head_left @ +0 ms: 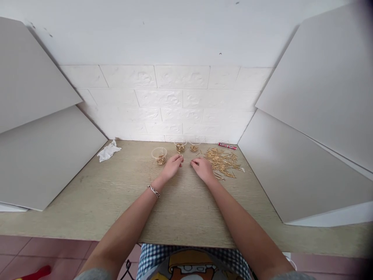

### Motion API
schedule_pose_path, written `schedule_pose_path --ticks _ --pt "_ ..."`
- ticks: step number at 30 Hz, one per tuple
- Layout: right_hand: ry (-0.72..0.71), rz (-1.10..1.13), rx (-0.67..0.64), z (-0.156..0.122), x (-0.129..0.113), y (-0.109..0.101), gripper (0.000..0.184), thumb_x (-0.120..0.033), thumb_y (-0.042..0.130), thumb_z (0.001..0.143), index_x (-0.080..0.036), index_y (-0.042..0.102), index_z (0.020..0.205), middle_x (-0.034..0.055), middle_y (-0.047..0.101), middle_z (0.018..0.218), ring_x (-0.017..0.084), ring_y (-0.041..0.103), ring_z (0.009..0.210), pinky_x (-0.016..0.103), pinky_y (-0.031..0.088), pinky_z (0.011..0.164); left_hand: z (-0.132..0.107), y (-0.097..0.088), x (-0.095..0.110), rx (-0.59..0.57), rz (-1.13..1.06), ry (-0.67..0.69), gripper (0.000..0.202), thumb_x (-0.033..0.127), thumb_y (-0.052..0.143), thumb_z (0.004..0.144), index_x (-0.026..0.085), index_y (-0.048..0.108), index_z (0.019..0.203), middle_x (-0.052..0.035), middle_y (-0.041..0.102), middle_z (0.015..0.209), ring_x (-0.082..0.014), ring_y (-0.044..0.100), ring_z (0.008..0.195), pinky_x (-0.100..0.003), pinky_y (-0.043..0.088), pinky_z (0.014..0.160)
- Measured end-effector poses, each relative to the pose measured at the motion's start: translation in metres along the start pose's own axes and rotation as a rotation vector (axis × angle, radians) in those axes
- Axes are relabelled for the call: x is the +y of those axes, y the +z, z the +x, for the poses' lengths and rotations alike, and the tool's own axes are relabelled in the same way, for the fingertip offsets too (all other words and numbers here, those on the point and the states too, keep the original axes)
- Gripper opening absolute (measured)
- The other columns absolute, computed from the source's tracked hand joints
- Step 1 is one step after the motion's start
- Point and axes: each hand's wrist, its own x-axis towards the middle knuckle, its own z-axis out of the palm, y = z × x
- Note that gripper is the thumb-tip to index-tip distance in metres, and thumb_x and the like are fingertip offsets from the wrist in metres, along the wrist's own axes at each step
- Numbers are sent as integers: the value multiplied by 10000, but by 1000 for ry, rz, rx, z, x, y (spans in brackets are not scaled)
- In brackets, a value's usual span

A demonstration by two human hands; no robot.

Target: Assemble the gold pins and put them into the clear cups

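My left hand is closed in a pinch above the middle of the table, with a bracelet on its wrist. Just to its right, my right hand also has its fingers pressed together. What either pinch holds is too small to make out. A pile of thin gold-coloured metal rods is spread beside my right hand. Left of my left hand stands a clear plastic cup with small gold pieces in it. Behind the hands are a second clear cup and a third clear cup, also holding gold pieces.
A crumpled white tissue lies at the back left of the wooden table. A red marker-like tube lies at the back right. Grey-white panels flank both sides, and a white brick-patterned wall closes the back.
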Motion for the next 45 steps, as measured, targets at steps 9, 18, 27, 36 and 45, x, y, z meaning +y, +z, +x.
schedule_pose_path --ticks 9,18,27,36,45 --pt "-6 -100 83 -1 -2 -9 285 -324 437 874 -235 700 939 58 637 910 187 563 858 308 367 788 -4 3 1 -107 326 79 291 387 456 779 166 520 599 21 480 552 -127 424 561 -248 313 562" --pt "-143 -91 -30 76 -18 -56 342 -353 402 865 -155 646 998 108 613 1079 199 575 951 269 403 802 -13 5 6 -261 615 150 248 317 465 794 158 648 739 -48 642 741 -151 530 654 -250 363 607" --pt "63 -296 -504 98 -30 -52 598 -616 524 717 -94 669 969 155 679 894 230 635 715 273 434 612 -12 4 6 -271 596 156 239 298 450 791 150 627 728 -40 629 754 -143 518 669 -245 359 605" --pt "-15 -210 -370 95 -28 -63 541 -607 469 764 -107 668 712 134 672 713 197 593 617 261 406 577 -4 1 -1 -349 22 -25 307 453 589 687 147 571 700 38 484 555 -84 404 506 -214 297 495" --pt "4 220 -47 60 -27 -79 436 -474 406 840 -111 642 789 66 635 743 157 538 658 235 374 591 -4 3 2 -185 -263 -123 339 454 654 645 138 554 712 30 494 623 -57 409 516 -190 288 480"
